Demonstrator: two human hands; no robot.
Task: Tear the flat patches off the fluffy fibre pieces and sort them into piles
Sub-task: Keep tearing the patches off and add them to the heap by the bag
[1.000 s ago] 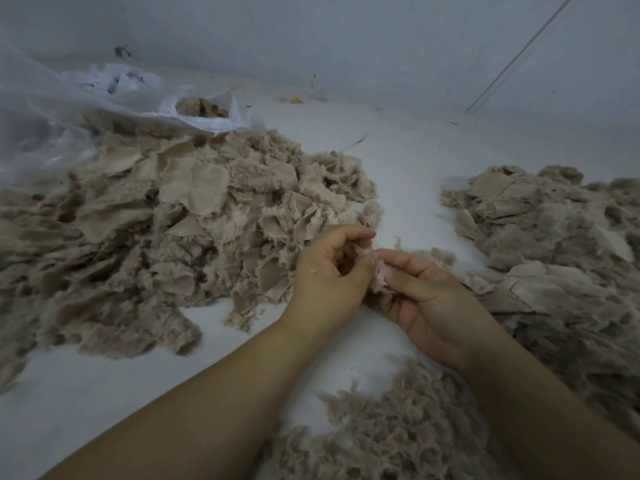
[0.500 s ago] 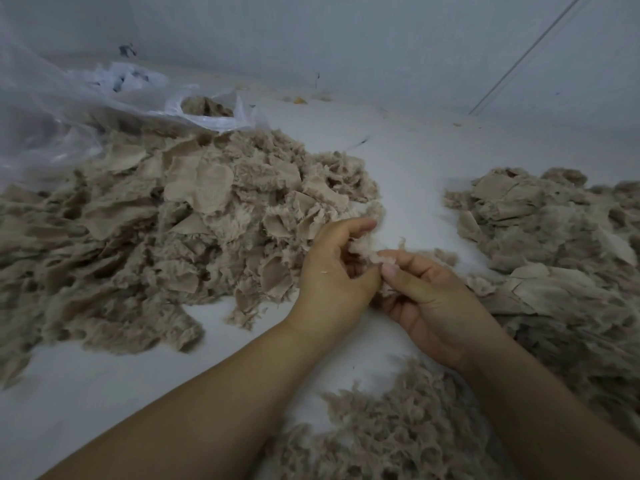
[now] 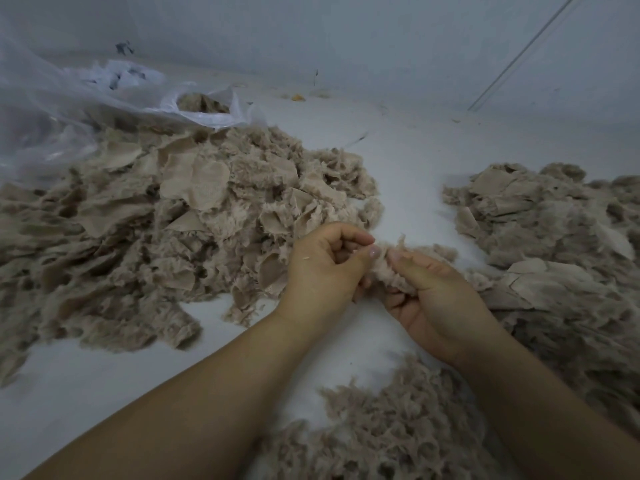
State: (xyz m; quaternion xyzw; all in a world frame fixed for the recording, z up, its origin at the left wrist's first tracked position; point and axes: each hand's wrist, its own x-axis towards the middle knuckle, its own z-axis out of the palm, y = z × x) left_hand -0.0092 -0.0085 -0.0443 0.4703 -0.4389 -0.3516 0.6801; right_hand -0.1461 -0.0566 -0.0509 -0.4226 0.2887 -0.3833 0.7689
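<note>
Both hands meet at the middle of the white surface around one small beige fluffy fibre piece (image 3: 388, 268). My left hand (image 3: 325, 268) pinches its left edge between thumb and curled fingers. My right hand (image 3: 436, 299) grips its right side, thumb on top. A large heap of mixed fluffy pieces with flat patches (image 3: 166, 223) lies to the left. A second pile of flat patches and fluff (image 3: 554, 230) lies to the right. A pile of fluffy fibre alone (image 3: 391, 431) sits near me, between my forearms.
A clear plastic bag (image 3: 86, 109) holding more fibre lies at the back left, its mouth open toward the big heap. Pale walls close the back and right. Bare white surface (image 3: 408, 161) runs between the left and right piles.
The fibre piece now shows more between my hands. My thumbs have shifted on top of it, and both hands stay at the same spot.
</note>
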